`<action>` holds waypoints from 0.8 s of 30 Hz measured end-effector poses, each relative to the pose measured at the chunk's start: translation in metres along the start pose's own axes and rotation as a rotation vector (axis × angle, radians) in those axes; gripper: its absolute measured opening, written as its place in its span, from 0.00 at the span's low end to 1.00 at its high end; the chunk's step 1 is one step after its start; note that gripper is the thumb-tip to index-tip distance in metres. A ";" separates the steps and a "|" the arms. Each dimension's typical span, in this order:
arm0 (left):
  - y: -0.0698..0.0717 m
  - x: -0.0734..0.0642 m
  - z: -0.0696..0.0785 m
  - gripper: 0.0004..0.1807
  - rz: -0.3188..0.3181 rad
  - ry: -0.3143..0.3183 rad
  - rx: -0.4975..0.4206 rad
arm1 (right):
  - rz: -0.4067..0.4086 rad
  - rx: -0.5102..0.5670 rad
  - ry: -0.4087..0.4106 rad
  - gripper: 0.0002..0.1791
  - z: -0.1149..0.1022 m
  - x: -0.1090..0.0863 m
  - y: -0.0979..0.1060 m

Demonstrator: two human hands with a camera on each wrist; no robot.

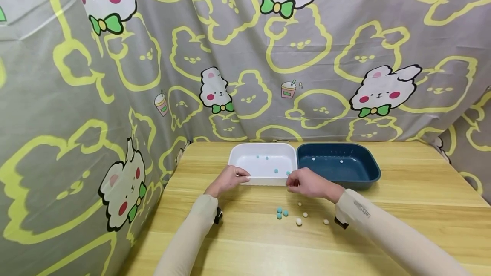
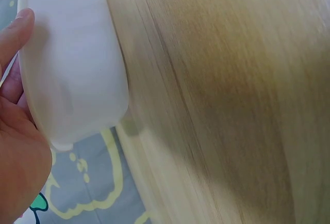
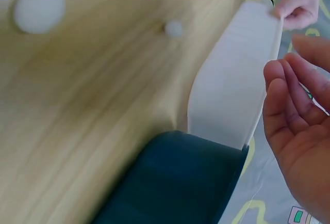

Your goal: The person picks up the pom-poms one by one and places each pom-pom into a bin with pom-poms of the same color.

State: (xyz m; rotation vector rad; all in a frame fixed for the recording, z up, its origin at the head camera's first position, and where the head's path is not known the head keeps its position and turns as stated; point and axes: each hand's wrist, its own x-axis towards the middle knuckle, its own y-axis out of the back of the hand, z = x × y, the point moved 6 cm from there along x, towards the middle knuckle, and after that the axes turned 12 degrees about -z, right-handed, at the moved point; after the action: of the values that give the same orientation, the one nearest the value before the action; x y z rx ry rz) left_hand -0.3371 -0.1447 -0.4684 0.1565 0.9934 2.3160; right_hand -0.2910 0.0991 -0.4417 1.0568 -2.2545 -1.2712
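Note:
A white plastic tray (image 1: pixel 264 181) stands at the back of the table, with several small light-blue balls (image 1: pixel 276 171) inside. My left hand (image 1: pixel 231 178) holds its front rim near the left corner, the thumb on the outer wall in the left wrist view and the fingers behind the rim. Over the front right corner is my right hand (image 1: pixel 308 182), its fingers loosely bent and nothing visible between them in the right wrist view. One blue ball (image 1: pixel 288 173) lies in the tray close to those fingertips.
A dark blue tray (image 1: pixel 370 176) adjoins the white one on the right and contains two white balls (image 1: pixel 341 161). On the wooden table (image 1: pixel 245 242) in front lie three blue balls (image 1: pixel 279 210) and several white balls (image 1: pixel 298 221). A patterned curtain (image 1: pixel 318 58) hangs behind.

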 end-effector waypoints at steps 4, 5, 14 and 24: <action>0.000 -0.001 0.000 0.07 0.004 -0.008 -0.003 | -0.037 -0.007 0.042 0.02 -0.005 -0.006 -0.008; -0.001 -0.002 0.001 0.07 0.006 -0.011 -0.004 | -0.045 -0.011 0.056 0.02 -0.006 -0.006 -0.010; 0.000 0.000 -0.001 0.07 -0.002 0.007 -0.007 | -0.088 -0.066 0.133 0.02 -0.015 -0.008 -0.029; 0.000 0.001 -0.002 0.06 0.003 -0.004 0.004 | -0.147 -0.091 0.131 0.03 -0.019 -0.007 -0.041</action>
State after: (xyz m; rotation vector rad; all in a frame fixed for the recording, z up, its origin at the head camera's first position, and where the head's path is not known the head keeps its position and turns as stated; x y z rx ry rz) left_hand -0.3381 -0.1455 -0.4703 0.1646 0.9965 2.3160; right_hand -0.2569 0.0798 -0.4656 1.2535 -2.0350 -1.3080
